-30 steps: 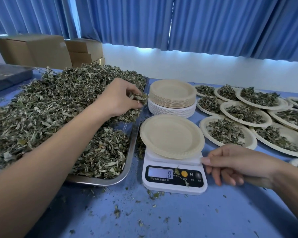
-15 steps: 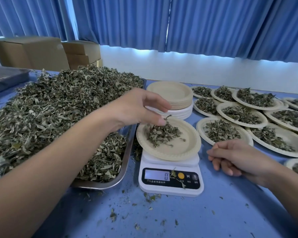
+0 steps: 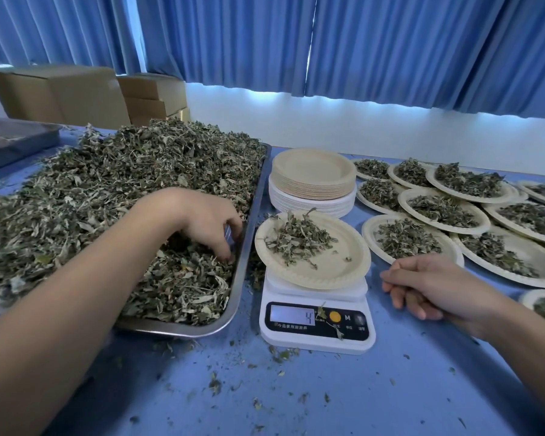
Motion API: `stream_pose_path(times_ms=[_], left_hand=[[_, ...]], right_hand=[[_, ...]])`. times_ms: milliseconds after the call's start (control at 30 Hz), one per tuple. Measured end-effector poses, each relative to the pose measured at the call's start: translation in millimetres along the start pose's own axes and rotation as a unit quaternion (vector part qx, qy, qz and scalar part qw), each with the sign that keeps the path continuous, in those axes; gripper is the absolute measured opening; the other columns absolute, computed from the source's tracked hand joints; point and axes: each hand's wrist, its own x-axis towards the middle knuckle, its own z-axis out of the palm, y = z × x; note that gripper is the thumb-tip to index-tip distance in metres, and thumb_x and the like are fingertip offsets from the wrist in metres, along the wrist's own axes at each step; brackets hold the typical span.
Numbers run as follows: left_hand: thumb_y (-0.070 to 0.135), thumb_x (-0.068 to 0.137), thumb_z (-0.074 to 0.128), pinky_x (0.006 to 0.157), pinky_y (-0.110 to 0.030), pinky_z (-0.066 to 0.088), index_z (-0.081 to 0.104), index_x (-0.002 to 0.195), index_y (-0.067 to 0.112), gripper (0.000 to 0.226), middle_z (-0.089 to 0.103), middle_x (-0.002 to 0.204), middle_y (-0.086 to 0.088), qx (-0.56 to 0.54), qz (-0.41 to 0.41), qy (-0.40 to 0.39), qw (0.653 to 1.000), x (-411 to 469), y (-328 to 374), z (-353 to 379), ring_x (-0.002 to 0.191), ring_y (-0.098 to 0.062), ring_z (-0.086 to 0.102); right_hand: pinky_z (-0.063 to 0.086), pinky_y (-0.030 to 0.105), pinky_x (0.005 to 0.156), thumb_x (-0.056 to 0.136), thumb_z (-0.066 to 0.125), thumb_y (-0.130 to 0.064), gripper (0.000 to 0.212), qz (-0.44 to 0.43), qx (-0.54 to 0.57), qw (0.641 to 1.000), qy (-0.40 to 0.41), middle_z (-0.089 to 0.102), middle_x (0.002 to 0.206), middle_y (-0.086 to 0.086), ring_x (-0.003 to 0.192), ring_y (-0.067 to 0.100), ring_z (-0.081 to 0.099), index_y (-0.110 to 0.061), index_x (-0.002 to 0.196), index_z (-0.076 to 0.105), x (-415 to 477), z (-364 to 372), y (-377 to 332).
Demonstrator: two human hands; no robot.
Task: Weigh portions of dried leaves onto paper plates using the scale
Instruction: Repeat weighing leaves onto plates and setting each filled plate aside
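Plate stack (image 3: 312, 184) behind scale (image 3: 317, 341), filled plates (image 3: 369, 229) right, cardboard boxes (image 3: 60, 92) beyond tray (image 3: 244, 262)

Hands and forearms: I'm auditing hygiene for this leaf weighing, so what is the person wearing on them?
Nothing that shows. The left hand and right hand are ungloved, with no ring visible. The left forearm and right forearm are bare up to the frame edge: no sleeves, watch or bracelet in view.
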Motion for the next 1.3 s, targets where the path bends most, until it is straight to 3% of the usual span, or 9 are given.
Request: stream_pose_path(times_ms=[100,333,433,533,733,900,1033,1167,1300], left_hand=[[0.031,0.088,0.074,0.088,-0.055,0.057,0.072,0.104,0.018,0.021,0.071,0.107,-0.012,-0.023,0.02,-0.026,0.999,-7,2,-6,0.087,-0.025,0.064],[0.021,0.076,0.088,0.074,-0.036,0.06,0.067,0.107,0.013,0.038,0.059,0.094,-0.002,0.008,-0.03,-0.034,0.999,-9,10,2,0.081,-0.02,0.059],[0.015,0.081,0.083,0.062,-0.03,0.047,0.066,0.087,0.021,0.019,0.056,0.079,0.008,0.012,-0.023,0.043,0.999,-8,7,-4,0.071,-0.012,0.052],[0.012,0.086,0.078,0.058,-0.022,0.035,0.067,0.094,0.024,0.018,0.053,0.08,0.011,-0.007,-0.029,0.109,0.994,-10,0,-11,0.07,-0.006,0.048],[0.015,0.085,0.079,0.075,-0.03,0.041,0.068,0.094,0.026,0.017,0.054,0.085,0.005,-0.059,-0.059,0.237,0.968,-10,-5,-18,0.084,-0.02,0.057],[0.015,0.084,0.081,0.062,-0.02,0.043,0.074,0.092,0.022,0.013,0.067,0.079,0.007,-0.216,0.009,0.37,0.903,-12,6,-19,0.07,-0.008,0.062],[0.014,0.079,0.083,0.067,-0.013,0.053,0.075,0.096,0.022,0.021,0.076,0.084,0.007,-0.379,0.101,0.335,0.857,-13,36,-9,0.078,-0.005,0.071],[0.003,0.075,0.085,0.093,-0.035,0.058,0.073,0.112,0.018,0.042,0.075,0.105,-0.005,-0.379,0.153,0.227,0.884,-8,58,1,0.099,-0.022,0.071],[0.003,0.08,0.081,0.094,-0.033,0.056,0.074,0.108,0.029,0.039,0.074,0.106,0.004,-0.349,0.143,0.217,0.9,-7,43,-8,0.097,-0.012,0.071]], right_hand=[[0.024,0.017,0.031,0.097,0.066,-0.018,0.027,0.001,-0.003,1.0,0.001,0.064,0.068,0.022,0.038,0.016,0.045,0.006,0.082,0.068,-1,1,-1],[0.025,0.018,0.031,0.097,0.065,-0.017,0.028,0.002,-0.011,1.0,0.004,0.064,0.068,0.022,0.037,0.016,0.045,0.008,0.085,0.066,-1,1,-1],[0.025,0.018,0.031,0.097,0.065,-0.018,0.027,0.0,-0.005,1.0,0.002,0.064,0.068,0.022,0.037,0.016,0.046,0.005,0.083,0.068,0,0,0],[0.024,0.018,0.031,0.097,0.066,-0.02,0.029,-0.006,-0.001,1.0,-0.001,0.064,0.068,0.023,0.038,0.016,0.047,0.004,0.081,0.069,1,0,1],[0.024,0.017,0.031,0.096,0.067,-0.022,0.031,-0.009,0.001,1.0,-0.003,0.063,0.068,0.023,0.037,0.016,0.046,0.005,0.081,0.068,1,0,2],[0.024,0.017,0.031,0.096,0.067,-0.023,0.032,-0.01,-0.003,1.0,-0.004,0.063,0.068,0.022,0.037,0.016,0.046,0.007,0.084,0.068,1,1,1],[0.025,0.017,0.031,0.097,0.066,-0.024,0.033,-0.008,-0.005,1.0,-0.003,0.063,0.068,0.022,0.038,0.016,0.046,0.007,0.084,0.068,0,1,0],[0.025,0.017,0.031,0.097,0.066,-0.023,0.032,-0.007,-0.003,1.0,-0.002,0.063,0.068,0.022,0.038,0.016,0.046,0.006,0.085,0.068,-1,2,0],[0.025,0.017,0.03,0.097,0.066,-0.022,0.031,-0.007,-0.007,1.0,0.0,0.063,0.068,0.022,0.038,0.016,0.047,0.007,0.085,0.068,-1,2,0]])
